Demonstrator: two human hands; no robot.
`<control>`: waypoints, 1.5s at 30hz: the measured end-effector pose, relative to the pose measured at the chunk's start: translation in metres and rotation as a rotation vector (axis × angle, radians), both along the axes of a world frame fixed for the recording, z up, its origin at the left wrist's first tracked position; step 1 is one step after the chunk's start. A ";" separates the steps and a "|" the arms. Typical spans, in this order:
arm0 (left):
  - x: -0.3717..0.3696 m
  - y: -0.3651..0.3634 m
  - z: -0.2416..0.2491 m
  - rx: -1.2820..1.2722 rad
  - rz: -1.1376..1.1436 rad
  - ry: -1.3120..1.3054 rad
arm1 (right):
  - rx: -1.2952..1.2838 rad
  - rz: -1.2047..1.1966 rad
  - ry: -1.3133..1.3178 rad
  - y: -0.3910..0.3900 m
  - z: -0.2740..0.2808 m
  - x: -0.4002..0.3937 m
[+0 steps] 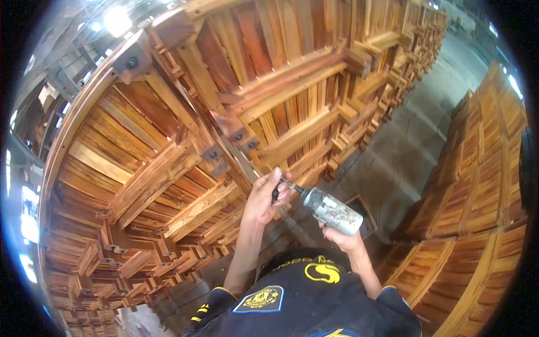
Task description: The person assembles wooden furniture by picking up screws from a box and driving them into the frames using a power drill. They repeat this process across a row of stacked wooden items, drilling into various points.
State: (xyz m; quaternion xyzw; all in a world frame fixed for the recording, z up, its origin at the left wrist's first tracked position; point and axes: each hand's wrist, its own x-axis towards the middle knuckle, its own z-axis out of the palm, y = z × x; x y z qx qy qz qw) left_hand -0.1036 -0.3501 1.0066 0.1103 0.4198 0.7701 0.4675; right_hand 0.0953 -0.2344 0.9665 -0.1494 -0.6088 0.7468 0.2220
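Tool (336, 212): slanted in front of the shirt (337, 297), its nose aimed at the left hand (261, 201); held so, it seemed, to bring tip and fingers together.
Right hand (343, 240): fingers closed round the tool from below, probably to bear its weight; the trigger was hidden.
Left hand: fingers curled in, thumb and forefinger pinched at the tool's tip, likely to steady it; a dark piece (275, 195) sat in their grip, too small to identify.
Left panels (258, 45): rose close beyond the left hand, rails (292, 92) and bolts (238, 137) facing the person, perhaps stood so for reach.
Right panels (488, 163): across the floor (415, 135), apart from the tool, apparently leaving room to stand.
Count: one tool, two hands, one dark piece; at least four bolts near the left hand; panels and rails overlapped too much to number.
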 end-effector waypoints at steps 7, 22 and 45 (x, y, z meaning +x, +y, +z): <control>-0.039 -0.001 0.056 0.247 -0.113 0.009 | 0.005 0.034 0.011 0.006 0.053 -0.030; -0.093 0.002 0.147 0.421 -0.238 0.184 | 0.498 -0.088 0.215 0.004 0.113 -0.087; -0.102 0.030 0.217 0.754 0.072 0.300 | 0.633 -0.270 0.280 0.009 0.187 -0.137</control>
